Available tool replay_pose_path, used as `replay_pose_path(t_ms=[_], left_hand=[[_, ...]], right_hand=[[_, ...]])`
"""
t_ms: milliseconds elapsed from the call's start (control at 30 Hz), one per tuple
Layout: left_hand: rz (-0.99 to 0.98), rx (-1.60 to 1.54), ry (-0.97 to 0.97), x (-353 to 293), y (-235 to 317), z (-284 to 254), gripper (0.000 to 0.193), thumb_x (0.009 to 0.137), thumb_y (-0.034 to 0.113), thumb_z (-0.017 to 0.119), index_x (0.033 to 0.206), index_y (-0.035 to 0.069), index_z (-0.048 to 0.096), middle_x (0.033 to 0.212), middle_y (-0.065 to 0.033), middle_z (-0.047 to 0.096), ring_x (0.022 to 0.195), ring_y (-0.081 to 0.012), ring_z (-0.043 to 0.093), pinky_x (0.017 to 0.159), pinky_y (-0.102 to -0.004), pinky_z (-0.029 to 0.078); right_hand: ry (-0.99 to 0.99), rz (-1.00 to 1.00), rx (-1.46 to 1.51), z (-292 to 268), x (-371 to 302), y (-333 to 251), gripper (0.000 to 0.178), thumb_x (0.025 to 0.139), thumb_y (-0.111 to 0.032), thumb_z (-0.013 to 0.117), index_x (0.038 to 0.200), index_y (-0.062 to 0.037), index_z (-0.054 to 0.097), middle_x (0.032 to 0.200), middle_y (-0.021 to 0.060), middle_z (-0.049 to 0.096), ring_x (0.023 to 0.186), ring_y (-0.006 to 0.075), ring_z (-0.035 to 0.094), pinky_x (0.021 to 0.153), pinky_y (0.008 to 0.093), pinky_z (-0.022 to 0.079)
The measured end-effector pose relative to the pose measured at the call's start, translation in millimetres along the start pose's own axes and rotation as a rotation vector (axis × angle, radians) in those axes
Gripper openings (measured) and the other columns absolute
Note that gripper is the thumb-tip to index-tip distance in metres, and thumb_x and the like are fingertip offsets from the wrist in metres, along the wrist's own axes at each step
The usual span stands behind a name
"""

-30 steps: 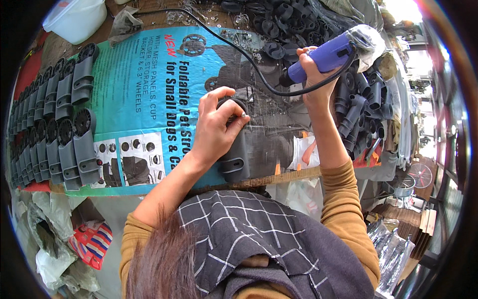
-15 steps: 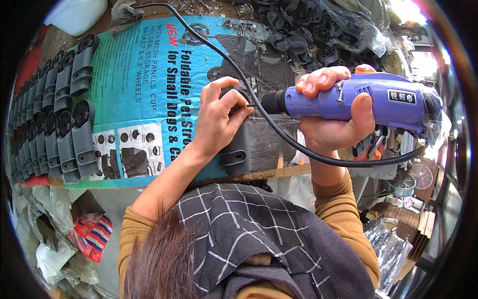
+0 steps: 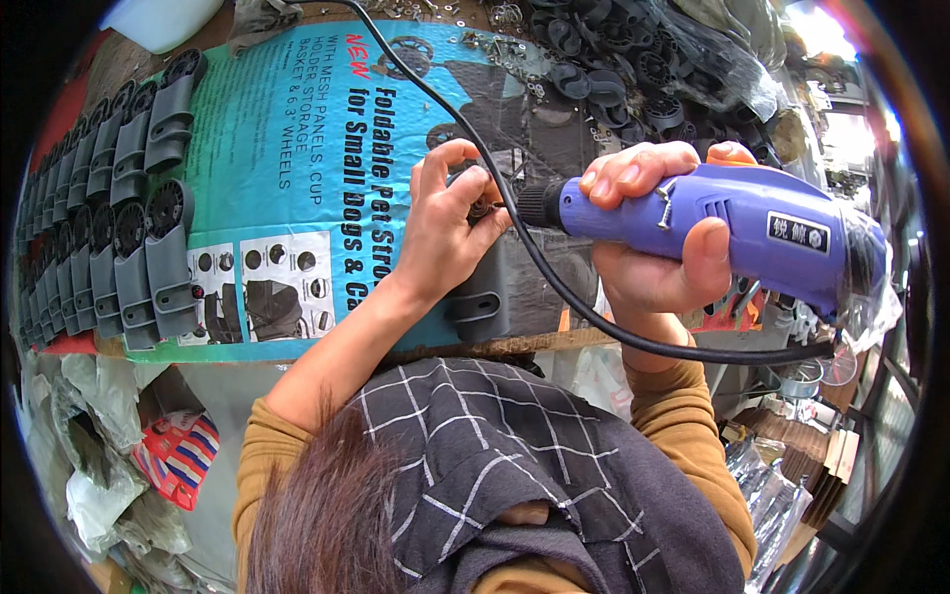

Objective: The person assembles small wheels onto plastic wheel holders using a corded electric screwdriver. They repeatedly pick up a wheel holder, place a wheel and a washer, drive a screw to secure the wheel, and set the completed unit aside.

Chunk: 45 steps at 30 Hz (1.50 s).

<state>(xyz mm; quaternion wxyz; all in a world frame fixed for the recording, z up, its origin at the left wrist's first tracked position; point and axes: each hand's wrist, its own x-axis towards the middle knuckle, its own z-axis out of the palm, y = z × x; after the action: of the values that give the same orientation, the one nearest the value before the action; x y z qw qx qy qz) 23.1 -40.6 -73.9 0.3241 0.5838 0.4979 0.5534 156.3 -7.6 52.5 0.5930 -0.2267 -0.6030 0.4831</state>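
Note:
My right hand (image 3: 658, 238) grips a purple electric screwdriver (image 3: 752, 218) with a black chuck, held level and facing left. A few loose screws (image 3: 667, 203) cling to its side. The tip in the chuck reaches the fingers of my left hand (image 3: 445, 218), which are closed around the upper end of a dark grey plastic wheel bracket (image 3: 482, 297). The bracket's slotted lower end lies toward me on the printed sheet. My fingers and the black cord (image 3: 564, 272) partly hide the spot where tip and bracket meet.
Rows of finished-looking grey wheel brackets (image 3: 139, 247) stand at the left on the blue-green printed sheet (image 3: 267, 129). Black plastic parts (image 3: 614, 89) are heaped at the far right, beside scattered small metal pieces (image 3: 505, 54). A white tub (image 3: 163, 22) sits far left.
The screwdriver has tilted slightly, its rear end lower. My left fingers have shifted a little right with the bracket; both hands keep their hold.

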Motion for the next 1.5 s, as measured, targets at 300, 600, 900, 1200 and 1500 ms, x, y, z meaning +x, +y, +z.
replay_pose_path(t_ms=[300, 600, 900, 1200, 1500], left_hand=[[-0.047, 0.027, 0.018, -0.6, 1.1, -0.2, 0.024, 0.069, 0.001, 0.073, 0.091, 0.006, 0.065, 0.122, -0.0107, 0.047, 0.110, -0.0330, 0.042, 0.090, -0.0410, 0.044], [-0.020, 0.062, 0.033, 0.4, -1.3, 0.4, 0.026, 0.067, 0.000, 0.073, 0.090, 0.006, 0.062, 0.120, -0.0113, 0.049, 0.109, -0.0354, 0.044, 0.089, -0.0420, 0.045], [0.017, 0.047, 0.091, 3.5, 0.0, 0.6, 0.044, 0.068, 0.001, 0.074, 0.109, 0.005, 0.060, 0.120, -0.0137, 0.049, 0.107, -0.0373, 0.051, 0.090, -0.0432, 0.046], [-0.040, 0.024, 0.060, 5.7, 0.7, 0.0, 0.037, 0.071, 0.001, 0.068, 0.107, 0.001, 0.059, 0.115, -0.0183, 0.053, 0.099, -0.0387, 0.059, 0.085, -0.0429, 0.049], [-0.030, 0.034, 0.018, 6.6, -0.3, -2.6, 0.042, 0.070, 0.009, 0.077, 0.108, 0.001, 0.059, 0.113, -0.0180, 0.054, 0.101, -0.0375, 0.059, 0.087, -0.0422, 0.049]], right_hand=[[-0.115, 0.030, -0.095, 7.7, 0.0, 4.7, 0.055, 0.087, -0.045, 0.056, 0.128, -0.0139, 0.034, 0.085, 0.0132, 0.055, 0.069, 0.0252, 0.058, 0.068, 0.0441, 0.051], [-0.167, 0.032, -0.133, 11.1, -1.2, 3.7, 0.055, 0.089, -0.045, 0.058, 0.127, -0.0135, 0.034, 0.086, 0.0130, 0.056, 0.072, 0.0251, 0.058, 0.071, 0.0440, 0.052], [-0.362, 0.080, -0.240, 9.7, 7.3, 6.7, 0.057, 0.089, -0.046, 0.062, 0.126, -0.0127, 0.035, 0.087, 0.0124, 0.056, 0.075, 0.0242, 0.058, 0.072, 0.0432, 0.052], [-0.287, 0.149, -0.177, 17.2, 8.7, 5.1, 0.063, 0.087, -0.048, 0.065, 0.129, -0.0131, 0.035, 0.084, 0.0127, 0.056, 0.072, 0.0245, 0.058, 0.072, 0.0425, 0.051], [-0.366, 0.064, -0.314, 6.9, 23.5, 14.0, 0.060, 0.089, -0.049, 0.059, 0.126, -0.0098, 0.033, 0.081, 0.0139, 0.057, 0.071, 0.0254, 0.059, 0.070, 0.0417, 0.051]])
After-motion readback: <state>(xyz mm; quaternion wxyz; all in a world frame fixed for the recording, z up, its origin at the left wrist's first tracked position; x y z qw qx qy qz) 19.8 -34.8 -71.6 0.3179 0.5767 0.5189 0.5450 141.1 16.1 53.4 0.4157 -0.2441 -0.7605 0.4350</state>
